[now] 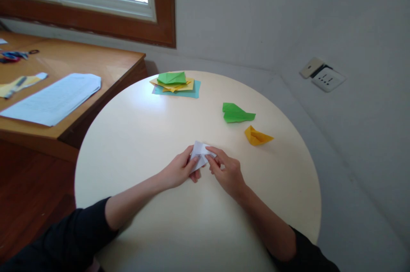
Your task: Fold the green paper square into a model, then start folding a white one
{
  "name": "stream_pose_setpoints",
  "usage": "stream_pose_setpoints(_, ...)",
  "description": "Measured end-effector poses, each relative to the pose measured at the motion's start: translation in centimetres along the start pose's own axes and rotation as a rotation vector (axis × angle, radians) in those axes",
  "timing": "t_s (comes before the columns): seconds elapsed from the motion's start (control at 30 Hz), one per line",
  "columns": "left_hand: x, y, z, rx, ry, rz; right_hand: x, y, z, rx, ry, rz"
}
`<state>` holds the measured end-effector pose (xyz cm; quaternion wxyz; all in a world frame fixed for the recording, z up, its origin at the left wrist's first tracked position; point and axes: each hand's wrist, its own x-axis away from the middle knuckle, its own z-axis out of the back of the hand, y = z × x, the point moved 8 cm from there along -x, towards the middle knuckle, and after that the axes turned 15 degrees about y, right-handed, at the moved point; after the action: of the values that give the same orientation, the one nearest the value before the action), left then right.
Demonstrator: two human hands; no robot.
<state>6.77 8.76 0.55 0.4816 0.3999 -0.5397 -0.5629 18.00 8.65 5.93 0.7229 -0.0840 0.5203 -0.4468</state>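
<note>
A small piece of folded white paper [199,152] is held above the middle of the round table, with creases across its face. My left hand [181,167] is closed on its left side, thumb on top and fingers underneath. At the paper's right edge, my right hand [227,170] pinches a flap between thumb and index finger. Beyond my right hand lie a yellow folded paper boat [257,136] and a green folded paper plane [236,113], both apart from my hands. The underside of the white paper is hidden.
On the far edge of the round white table [134,135] sits a stack of coloured papers [195,89], green and yellow over blue. A wooden desk [118,58] at left carries printed sheets [57,97], a pen and scissors [14,55]. The wall with a socket [328,79] stands close at right.
</note>
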Motion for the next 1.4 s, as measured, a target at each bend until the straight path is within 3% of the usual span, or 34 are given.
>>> stream_pose_setpoints(0.27, -0.5, -0.1, 1.5, -0.001, 0.153, -0.011, -0.1, 0.0, 0.5, 0.052, 0.036, 0.026)
stream_pose_setpoints(0.43, -0.7, 0.1, 2.1, -0.049, 0.227, -0.021, -0.5, -0.3, 0.9, 0.129, 0.100, 0.113)
stream_pose_setpoints(0.6, -0.7, 0.8, 2.6, -0.126, 0.272, -0.082, -1.1, -0.7, 1.1, 0.069, 0.116, 0.157)
stream_pose_setpoints(0.87, -0.2, 1.6, 2.7, -0.322, 0.300, -0.126, -0.8, -0.9, 0.8, -0.045, 0.069, 0.167)
stream_pose_setpoints(1.07, 0.0, 1.9, 2.6, -0.328, 0.287, -0.144, -0.7, -0.7, 0.8, -0.051, 0.068, 0.150)
stream_pose_setpoints(1.23, 0.2, 2.6, 2.6, -0.247, 0.287, -0.241, -0.6, -0.5, 0.8, -0.071, 0.074, 0.131)
stream_pose_setpoints(1.4, 0.3, 3.7, 2.6, -0.322, 0.290, -0.383, -0.7, -0.4, 0.8, -0.086, 0.077, 0.111)
